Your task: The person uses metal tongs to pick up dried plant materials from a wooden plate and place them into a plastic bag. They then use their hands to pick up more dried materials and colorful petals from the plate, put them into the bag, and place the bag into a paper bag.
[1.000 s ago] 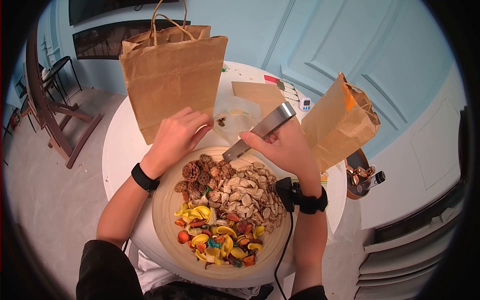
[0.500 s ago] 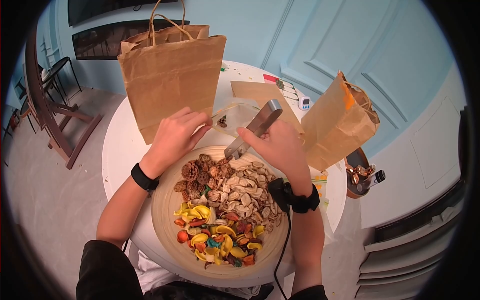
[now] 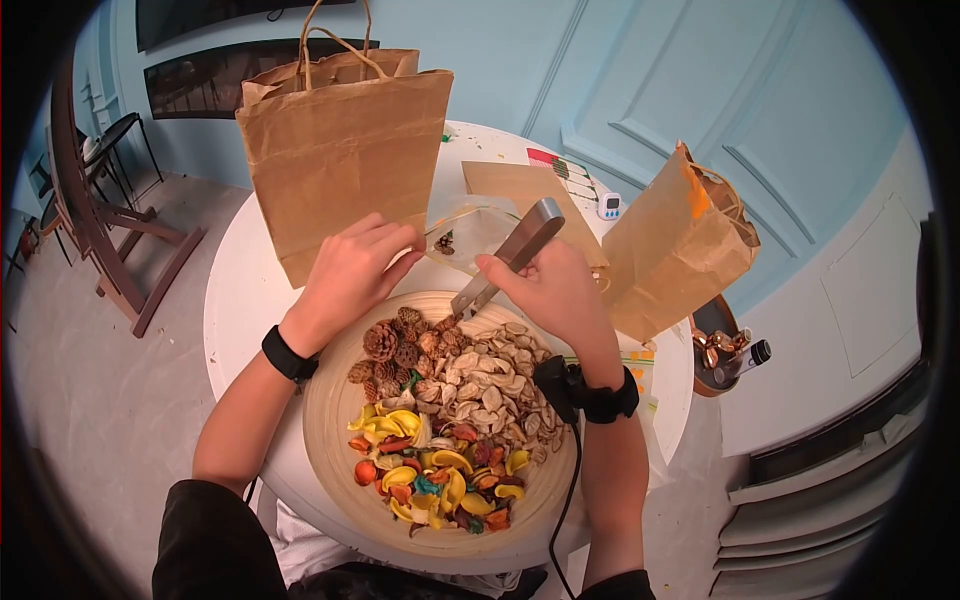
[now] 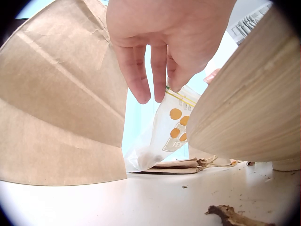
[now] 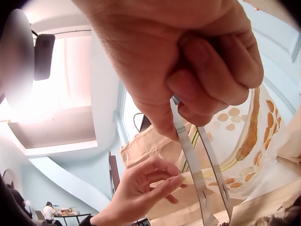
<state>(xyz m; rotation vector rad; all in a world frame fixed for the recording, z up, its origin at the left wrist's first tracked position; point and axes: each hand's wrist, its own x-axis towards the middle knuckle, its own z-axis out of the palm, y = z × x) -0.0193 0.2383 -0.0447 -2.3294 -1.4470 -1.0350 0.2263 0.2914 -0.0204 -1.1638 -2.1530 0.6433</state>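
Note:
My left hand point(image 3: 360, 262) pinches the rim of a clear zip bag point(image 3: 482, 228), printed with orange dots in the left wrist view. Inside the bag sits a small brown pine cone point(image 3: 444, 243). Metal tongs point(image 3: 522, 245) are gripped in my right hand point(image 3: 553, 292), beside the bag's mouth. Their two arms stand apart, tips down at the pine cones point(image 3: 381, 342) on a round wooden plate point(image 3: 325, 470). Pale dried slices point(image 3: 490, 385) and yellow, orange and teal dried petals point(image 3: 452, 490) share that plate.
A tall brown paper bag point(image 3: 345, 170) stands behind my left hand; a second paper bag point(image 3: 680, 245) leans at the right. Between them lie flat brown paper point(image 3: 515, 180) and a small white timer point(image 3: 609, 206). A bark-like scrap point(image 4: 235, 217) lies on the white table point(image 3: 235, 300).
My right hand has shifted slightly left and turned, tilting the tongs so both arms show. The zip bag's mouth looks wider. Over the last half second almost nothing has moved.

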